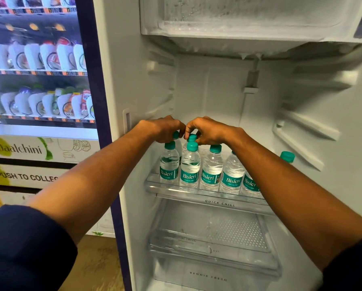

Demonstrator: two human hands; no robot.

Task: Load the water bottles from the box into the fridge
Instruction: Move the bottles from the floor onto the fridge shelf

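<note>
Both hands inside the open fridge (218, 91), over the left end of the clear shelf (209, 196) marked QUICK CHILL.

Left hand (165, 128): fingers curled down around the teal cap of a back-row Bisleri bottle (177, 137), gripping it at the top.

Right hand (207, 129): fingers pinching the cap of the next back-row bottle (191, 138), just right of the left hand's one. The two hands are nearly touching.

Front row of Bisleri bottles (210, 169) stands upright directly below and in front of both grips, running right under the right forearm. One more teal cap (287, 156) shows well right of the grips, past the forearm.

Below the held bottles: VEGGIE FRESH drawer (213, 248). Left of the left hand, outside the fridge: Daalchini vending machine (37, 80).
</note>
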